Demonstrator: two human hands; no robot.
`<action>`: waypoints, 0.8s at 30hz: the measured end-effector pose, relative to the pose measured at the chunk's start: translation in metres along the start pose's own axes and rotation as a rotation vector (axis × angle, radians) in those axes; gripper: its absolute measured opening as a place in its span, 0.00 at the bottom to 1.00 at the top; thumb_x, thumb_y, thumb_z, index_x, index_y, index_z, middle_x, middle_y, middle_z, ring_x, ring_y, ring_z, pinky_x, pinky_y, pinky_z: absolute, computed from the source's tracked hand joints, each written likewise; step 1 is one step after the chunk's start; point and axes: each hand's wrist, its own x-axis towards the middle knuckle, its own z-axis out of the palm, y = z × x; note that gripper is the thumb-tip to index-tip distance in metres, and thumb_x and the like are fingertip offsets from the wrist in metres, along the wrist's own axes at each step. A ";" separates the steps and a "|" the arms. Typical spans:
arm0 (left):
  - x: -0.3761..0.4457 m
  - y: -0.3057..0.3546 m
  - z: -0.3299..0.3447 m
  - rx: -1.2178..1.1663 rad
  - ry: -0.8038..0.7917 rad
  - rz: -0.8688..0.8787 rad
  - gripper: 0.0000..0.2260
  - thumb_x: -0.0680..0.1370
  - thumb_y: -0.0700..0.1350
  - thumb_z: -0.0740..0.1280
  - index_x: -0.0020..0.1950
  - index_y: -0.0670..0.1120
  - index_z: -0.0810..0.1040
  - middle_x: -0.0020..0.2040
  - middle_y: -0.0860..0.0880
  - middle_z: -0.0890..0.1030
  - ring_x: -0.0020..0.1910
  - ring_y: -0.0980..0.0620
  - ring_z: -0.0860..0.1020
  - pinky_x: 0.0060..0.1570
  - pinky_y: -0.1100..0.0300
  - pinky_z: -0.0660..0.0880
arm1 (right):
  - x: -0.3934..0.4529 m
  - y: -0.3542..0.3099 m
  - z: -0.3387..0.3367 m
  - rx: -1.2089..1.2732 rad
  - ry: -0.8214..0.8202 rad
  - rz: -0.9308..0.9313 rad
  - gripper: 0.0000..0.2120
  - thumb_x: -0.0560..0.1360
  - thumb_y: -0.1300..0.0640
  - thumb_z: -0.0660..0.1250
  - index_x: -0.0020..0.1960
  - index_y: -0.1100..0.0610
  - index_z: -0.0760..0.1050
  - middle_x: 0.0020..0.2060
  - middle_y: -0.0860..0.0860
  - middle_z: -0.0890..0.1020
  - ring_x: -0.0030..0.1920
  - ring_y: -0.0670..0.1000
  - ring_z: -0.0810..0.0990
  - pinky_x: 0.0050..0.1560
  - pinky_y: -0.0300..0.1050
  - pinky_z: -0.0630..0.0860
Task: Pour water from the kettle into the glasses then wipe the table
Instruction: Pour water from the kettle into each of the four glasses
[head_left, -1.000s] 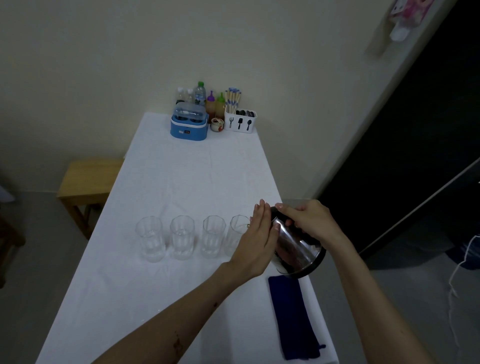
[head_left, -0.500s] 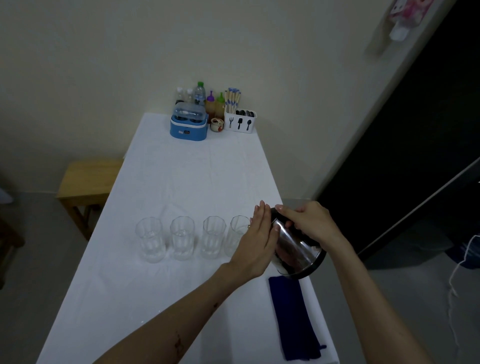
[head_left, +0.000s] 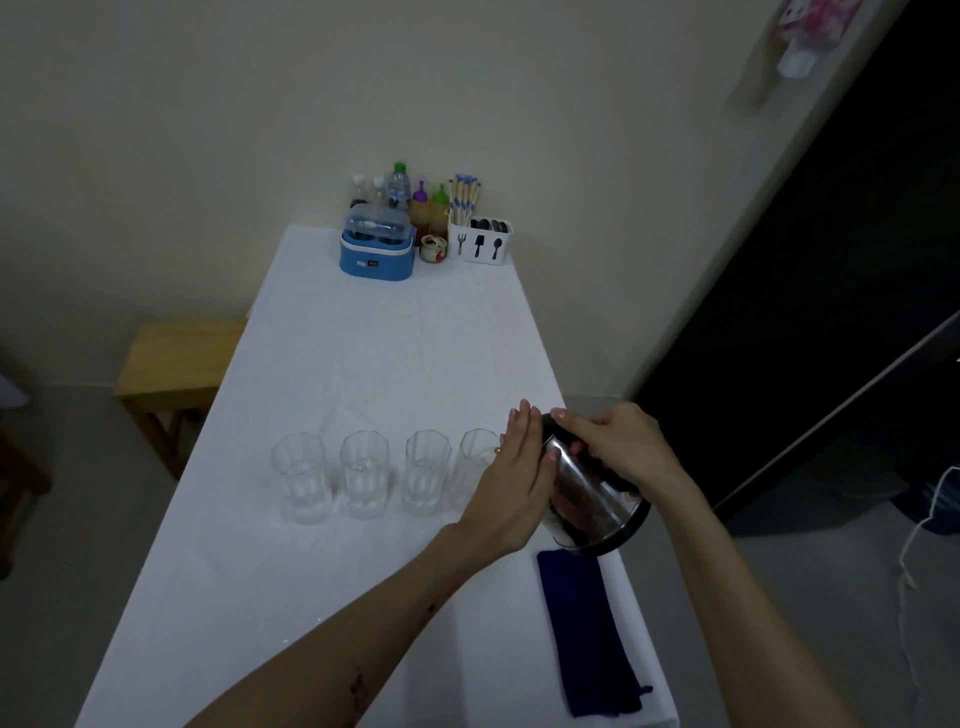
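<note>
A steel kettle with a black rim is tilted to the left, its mouth at the rightmost glass. My right hand grips its top. My left hand lies flat against the kettle's left side, fingers straight, hiding the spout. A row of several clear glasses stands on the white table; the leftmost glass and two more glasses stand to the left. A dark blue cloth lies folded near the table's right edge, just below the kettle.
At the table's far end stand a blue appliance, several bottles and a white cutlery holder. A wooden stool sits left of the table. A dark doorway opens on the right.
Almost nothing differs; both hands and the tilted kettle stay at the rightmost glass.
</note>
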 end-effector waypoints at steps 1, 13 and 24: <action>0.000 0.000 0.000 -0.017 0.007 -0.010 0.24 0.84 0.48 0.48 0.78 0.43 0.45 0.79 0.48 0.43 0.78 0.53 0.42 0.73 0.63 0.42 | 0.000 0.001 0.000 0.001 0.006 0.000 0.26 0.74 0.37 0.69 0.33 0.60 0.84 0.25 0.52 0.80 0.25 0.48 0.76 0.29 0.39 0.71; 0.005 -0.010 0.013 0.074 -0.170 0.013 0.24 0.85 0.50 0.47 0.79 0.45 0.47 0.80 0.50 0.45 0.77 0.52 0.38 0.73 0.60 0.36 | -0.021 0.064 0.027 0.490 0.095 0.284 0.24 0.70 0.39 0.74 0.39 0.62 0.84 0.32 0.56 0.83 0.32 0.51 0.78 0.38 0.45 0.74; 0.041 -0.018 0.049 0.329 -0.267 0.294 0.24 0.85 0.49 0.48 0.79 0.44 0.46 0.79 0.50 0.44 0.77 0.56 0.36 0.73 0.63 0.34 | -0.004 0.124 0.047 0.948 0.296 0.522 0.20 0.81 0.46 0.64 0.38 0.59 0.80 0.34 0.55 0.82 0.35 0.52 0.78 0.39 0.45 0.74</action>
